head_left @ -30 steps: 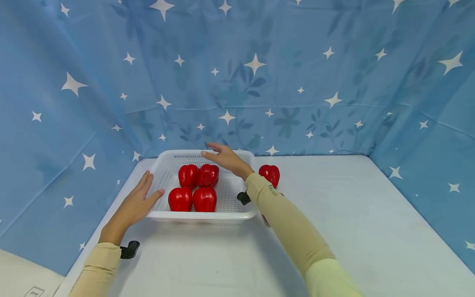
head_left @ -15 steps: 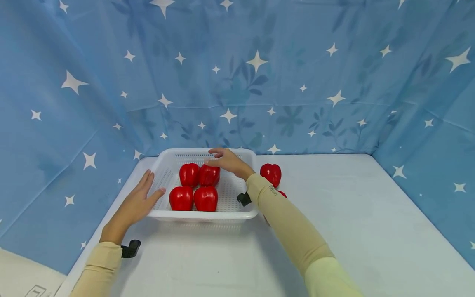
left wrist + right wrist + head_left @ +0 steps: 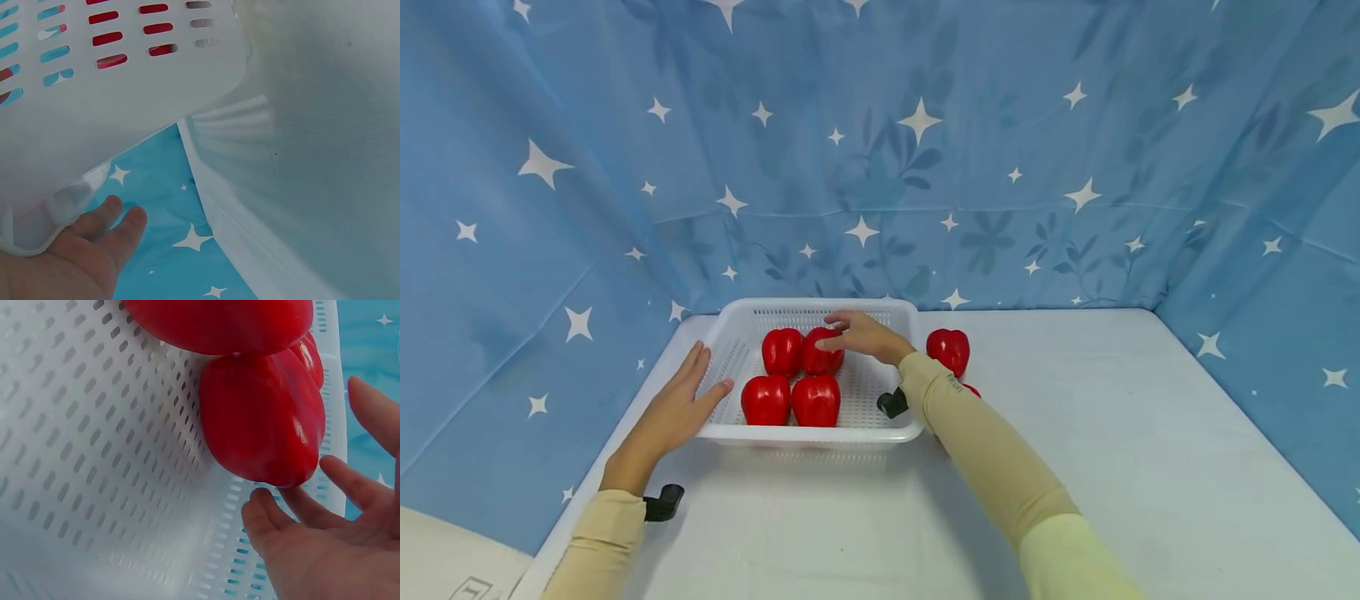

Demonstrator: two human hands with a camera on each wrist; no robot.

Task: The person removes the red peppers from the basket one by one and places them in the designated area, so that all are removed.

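Observation:
Several red bell peppers sit grouped in a white perforated plastic basket [image 3: 808, 434]. My right hand [image 3: 867, 336] is inside the basket at the back right pepper [image 3: 822, 360]. In the right wrist view, its spread, slightly bent fingers [image 3: 344, 481] are right by one end of that pepper [image 3: 265, 419], with the thumb side lower down. Straight fingers of my left hand [image 3: 673, 410] lie along the basket's left side, the thumb pointing over the rim. From the left wrist, that hand [image 3: 90, 247] shows beside the basket's outer wall [image 3: 125, 112].
Outside the basket, to its right on the white table [image 3: 1135, 433], lies a red pepper [image 3: 949, 350]; another pepper [image 3: 972, 389] is mostly hidden by the right sleeve [image 3: 985, 454]. A blue star-patterned curtain [image 3: 880, 167] closes off the back and sides.
My right hand has come down from above the basket's back part to the back right pepper, its fingers lowering over it. The left hand stays at the basket's left side.

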